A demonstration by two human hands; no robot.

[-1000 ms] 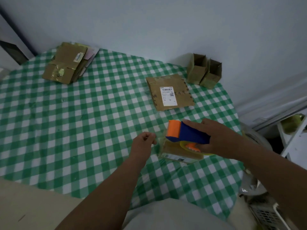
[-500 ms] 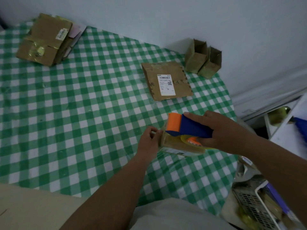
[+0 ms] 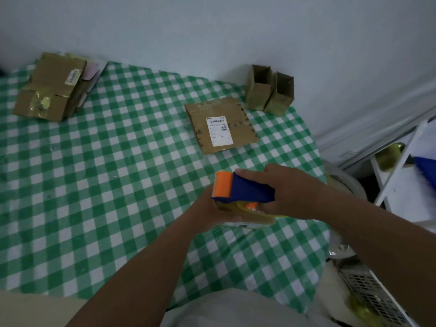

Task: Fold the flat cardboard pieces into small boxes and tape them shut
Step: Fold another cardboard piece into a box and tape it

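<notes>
Landmark = flat brown cardboard piece with white shipping label [image 3: 220, 125], lying flat on the green-and-white checked tabletop [image 3: 106, 173].

Far left of it, at the back edge by the pale wall [image 3: 212, 31]: stack of flattened brown cardboard pieces [image 3: 50, 87] with a shiny patch of yellowish tape on top, small label on the upper piece, pinkish paper sticking out on the stack's right side.

Below the landmark, toward the viewer: left hand [image 3: 210, 212], forearm coming in from bottom centre. Fingers curl round the left end of the small brown cardboard box [image 3: 247, 218], so that grip is closed on the box. The box sits low over the tabletop; cannot tell if it rests on it. Its top looks glossy with tape and there is a pale label on its near side.

Directly on top of the box: blue-and-orange handheld tape dispenser [image 3: 243, 190], orange end pointing left, yellowish tape roll partly visible underneath. Right hand [image 3: 290, 192] wraps the blue body, index finger laid along the top; grip closed on the dispenser.

Just right of the landmark and behind it, by the wall: two small upright open-topped brown cardboard boxes [image 3: 270, 90], touching side by side.

Far right, off the tabletop: white shelf frame [image 3: 398, 175], blurred. Bottom right: white wire basket [image 3: 368, 296], contents too blurred to identify.
</notes>
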